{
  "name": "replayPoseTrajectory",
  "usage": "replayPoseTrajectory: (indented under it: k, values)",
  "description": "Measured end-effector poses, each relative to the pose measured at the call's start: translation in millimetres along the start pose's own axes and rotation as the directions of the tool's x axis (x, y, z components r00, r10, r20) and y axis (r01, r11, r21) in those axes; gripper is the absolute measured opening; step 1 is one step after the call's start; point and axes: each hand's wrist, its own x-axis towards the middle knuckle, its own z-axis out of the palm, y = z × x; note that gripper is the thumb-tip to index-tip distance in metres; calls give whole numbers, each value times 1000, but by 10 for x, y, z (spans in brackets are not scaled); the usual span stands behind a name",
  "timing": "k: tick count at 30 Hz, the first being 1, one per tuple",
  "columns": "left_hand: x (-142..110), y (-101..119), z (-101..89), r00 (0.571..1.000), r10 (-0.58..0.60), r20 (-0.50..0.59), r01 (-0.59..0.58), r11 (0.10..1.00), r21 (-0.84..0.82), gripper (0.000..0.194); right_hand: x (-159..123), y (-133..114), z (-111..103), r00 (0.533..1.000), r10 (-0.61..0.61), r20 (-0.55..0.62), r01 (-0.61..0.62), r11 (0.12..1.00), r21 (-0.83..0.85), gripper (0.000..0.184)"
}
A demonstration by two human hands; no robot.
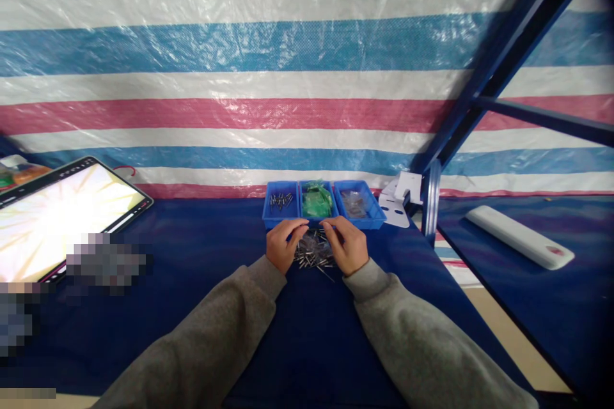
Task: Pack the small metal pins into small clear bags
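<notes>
My left hand [284, 245] and my right hand [348, 245] face each other just in front of the blue bins, a small gap between their fingertips. Thumb and fingers of each hand are brought together in a pinch; whatever they hold, if anything, is too small to make out. Below and between them lies a pile of thin metal pins or screws [314, 261], with clear plastic [313, 244] over part of it. Behind stand three joined blue bins: the left bin [266, 208] has dark metal pieces, the middle one green plastic packets [316, 200], the right one clear bags [354, 204].
A white cut-out sheet [396, 204] leans beside the bins by a blue metal frame post [432, 198]. A lit screen [62, 217] stands at left, a blurred-out patch before it. On the right-hand table lies a long white object [520, 236]. Striped sheeting [240, 115] hangs behind.
</notes>
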Motion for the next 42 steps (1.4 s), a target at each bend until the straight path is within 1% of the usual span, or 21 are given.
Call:
replayPoseTrajectory:
  k: [3,6,8,10,13,15,18,22,25,27,29,31,33,35,36,37,38,40,42]
  values:
    - [9,-17,-20,995,89,38,-91,994,60,21,0,4,-2,1000,1,-12,-1,1000,-2,25]
    - [14,-37,-13,993,105,51,-107,993,48,28,-1,8,-4,1000,5,-22,-5,1000,-9,24]
    - [14,-44,1,995,82,59,-83,996,22,29,0,4,-9,1000,6,-20,-6,1000,-9,23]
    - [12,-45,16,998,31,55,-30,1000,-7,28,4,-6,-17,1000,2,-11,-2,1000,0,23]
    - [6,-44,34,997,-50,55,53,997,-51,24,13,-23,-28,1000,-15,23,14,1000,22,23]
    - [1,-41,41,995,-76,69,81,994,-69,22,19,-28,-28,998,-41,56,39,999,38,24]
    - [-4,-23,39,993,-84,84,91,992,-82,21,22,-21,-14,992,-84,91,79,995,60,23]
    - [3,4,17,990,-98,98,107,989,-99,19,20,-17,-4,990,-93,107,85,994,75,19]
    - [13,-9,12,991,-113,66,120,987,-107,19,19,-31,-13,994,-67,87,59,994,87,19]
    - [9,-26,22,992,-123,38,126,985,-116,16,19,-39,-18,997,-43,70,37,995,89,18]
    - [-1,-29,30,991,-128,25,130,984,-124,14,19,-38,-17,997,-38,68,33,996,83,19]
    - [2,-5,12,994,-110,21,112,987,-115,14,19,-30,-12,997,-43,69,38,997,72,21]
    - [49,34,-50,999,-38,-7,37,996,-76,13,18,-18,-7,997,-40,61,37,998,60,22]
    - [158,66,-154,994,74,-79,-74,997,-3,11,17,-7,-6,999,-24,46,22,999,46,23]
    - [230,74,-213,985,116,-127,-109,992,61,10,15,-1,-5,999,-16,41,14,999,39,23]
    - [305,77,-271,976,141,-168,-118,983,142,9,14,5,-5,999,-9,41,7,1000,30,22]
    - [375,76,-321,972,150,-183,-107,968,227,9,11,14,-3,999,-2,43,1,1000,18,22]
    - [465,68,-382,986,123,-112,-74,926,370,12,5,38,6,998,13,59,-12,1000,-16,21]
    - [460,65,-381,995,79,-56,-46,892,450,24,-1,73,20,994,34,103,-27,998,-65,20]
